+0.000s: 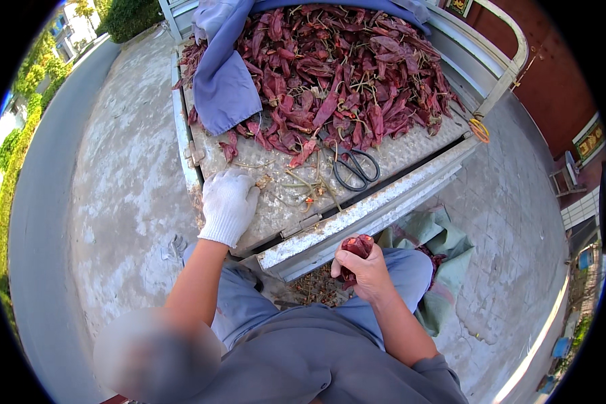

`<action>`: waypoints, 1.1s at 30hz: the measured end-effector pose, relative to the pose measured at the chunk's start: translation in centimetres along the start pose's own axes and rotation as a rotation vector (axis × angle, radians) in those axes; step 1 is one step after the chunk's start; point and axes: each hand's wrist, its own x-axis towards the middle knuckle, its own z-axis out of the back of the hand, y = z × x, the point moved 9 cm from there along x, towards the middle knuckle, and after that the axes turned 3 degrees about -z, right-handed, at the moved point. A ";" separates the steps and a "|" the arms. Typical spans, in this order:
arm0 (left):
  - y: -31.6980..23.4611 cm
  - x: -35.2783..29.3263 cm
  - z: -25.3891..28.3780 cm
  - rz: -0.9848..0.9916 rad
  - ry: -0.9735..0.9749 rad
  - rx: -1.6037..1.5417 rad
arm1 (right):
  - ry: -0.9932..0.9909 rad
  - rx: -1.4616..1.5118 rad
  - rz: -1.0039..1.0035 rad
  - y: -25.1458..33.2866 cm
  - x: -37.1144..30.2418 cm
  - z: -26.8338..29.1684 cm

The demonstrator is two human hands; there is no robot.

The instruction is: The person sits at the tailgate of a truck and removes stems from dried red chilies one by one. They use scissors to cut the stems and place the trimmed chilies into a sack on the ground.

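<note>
My left hand (229, 205), in a white knit glove, rests on the left edge of a metal cargo bed (249, 232); its fingers lie on the surface and it holds nothing. My bare right hand (367, 273) is closed around a bunch of dried red chili peppers (357, 246), held above my right thigh beyond the bed's near edge. Their tops show small orange openings. Dark-handled scissors (357, 170) lie on the bed, blades partly hidden by chilies. Cut stems (308, 185) are scattered between the glove and the scissors.
A large heap of dried chilies (343, 74) covers the bed, with blue cloth (225, 94) over its left and far edges. Metal side rails (498, 60) flank it. A green sack (444, 269) with chilies stands right of my knee. Debris (316, 286) litters the ground below.
</note>
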 end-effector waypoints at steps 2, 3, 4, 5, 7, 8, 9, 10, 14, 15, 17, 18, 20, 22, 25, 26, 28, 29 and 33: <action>-1.5 -0.5 1.2 -0.062 0.009 -0.036 | -0.047 -0.047 0.009 0.9 0.6 -0.6; -3.2 -0.7 2.4 -0.118 0.054 -0.047 | -0.074 -0.079 0.015 1.3 1.1 -0.9; -4.9 -0.9 3.2 -0.177 0.100 -0.061 | -0.074 -0.142 0.023 2.1 1.7 -1.5; -6.7 -1.3 3.7 -0.266 0.118 -0.068 | -0.073 -0.202 0.025 2.6 2.1 -1.9; -9.7 -2.8 4.5 -0.426 0.156 -0.072 | 0.008 -0.319 0.002 2.9 3.0 -3.2; -10.6 -3.6 4.6 -0.473 0.188 -0.044 | 0.063 -0.382 -0.011 3.0 3.4 -4.0; -11.2 -4.0 4.9 -0.515 0.177 -0.042 | 0.122 -0.459 -0.055 2.7 3.5 -4.5; -11.8 -4.4 5.0 -0.558 0.167 -0.039 | 0.169 -0.511 -0.072 2.4 3.5 -4.8; -12.2 -4.8 4.9 -0.548 0.202 -0.142 | 0.261 -0.613 -0.055 2.6 2.8 -4.8; -12.2 -4.8 4.8 -0.529 0.220 -0.177 | 0.265 -0.622 -0.045 2.7 2.7 -4.7; -12.0 -5.0 3.6 -0.488 0.355 -0.155 | 0.265 -0.606 -0.032 2.8 2.4 -4.6; -11.9 -5.2 3.0 -0.465 0.422 -0.143 | 0.265 -0.601 -0.026 2.8 2.2 -4.6; -11.8 -5.6 2.8 -0.489 0.458 -0.158 | 0.261 -0.567 -0.010 2.3 2.2 -4.4; -11.8 -5.8 2.8 -0.480 0.439 -0.168 | 0.246 -0.457 -0.005 1.7 2.1 -4.3; -12.1 -5.7 3.2 -0.420 0.310 -0.174 | 0.148 -0.104 -0.014 -0.1 2.0 -4.0; -12.3 -5.9 3.1 -0.406 0.264 -0.175 | 0.122 0.022 -0.028 -0.9 1.9 -4.0; -11.9 -6.1 2.8 -0.329 0.167 -0.215 | 0.091 0.255 -0.054 -2.3 1.9 -4.1; -11.5 -6.3 2.5 -0.267 0.118 -0.256 | 0.090 0.324 -0.062 -2.4 1.7 -4.2; -9.7 -7.6 1.1 -0.046 0.046 -0.397 | 0.077 0.506 -0.047 -1.8 1.1 -3.3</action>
